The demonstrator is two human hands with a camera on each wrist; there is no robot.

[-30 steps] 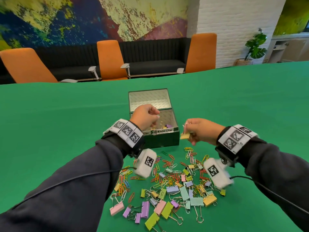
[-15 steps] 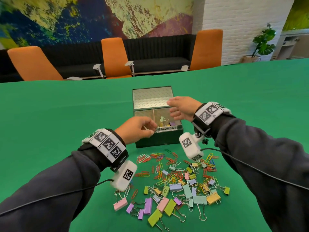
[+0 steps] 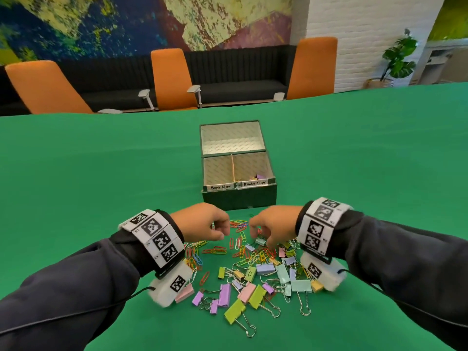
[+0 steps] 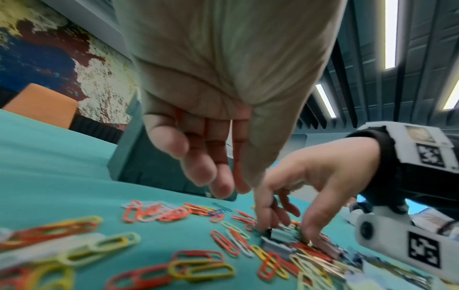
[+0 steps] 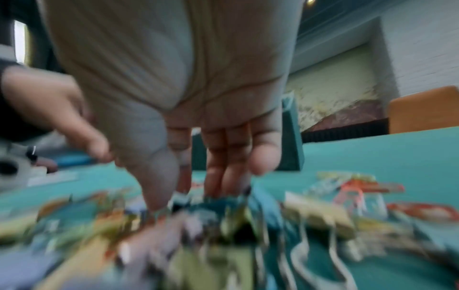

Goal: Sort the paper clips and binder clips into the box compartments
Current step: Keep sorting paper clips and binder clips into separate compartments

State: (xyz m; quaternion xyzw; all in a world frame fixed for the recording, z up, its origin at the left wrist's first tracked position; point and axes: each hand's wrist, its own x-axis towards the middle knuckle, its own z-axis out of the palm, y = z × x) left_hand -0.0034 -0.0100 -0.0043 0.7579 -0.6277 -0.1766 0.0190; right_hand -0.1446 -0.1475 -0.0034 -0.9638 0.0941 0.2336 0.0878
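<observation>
Right wrist view blurs the binder clips (image 5: 320, 217) under the hands (image 5: 218, 157).

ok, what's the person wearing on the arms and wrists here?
Dark grey long sleeves on both arms. Each wrist carries a black band with a strip of white square tiles printed with black fiducial markers. Under each wrist hangs a rounded white camera pod bearing its own marker, with a thin black cable trailing back along the sleeve. The hands are bare.

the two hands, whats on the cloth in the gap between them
In the head view, loose coloured paper clips lie on the green cloth between the left hand and right hand.
</observation>
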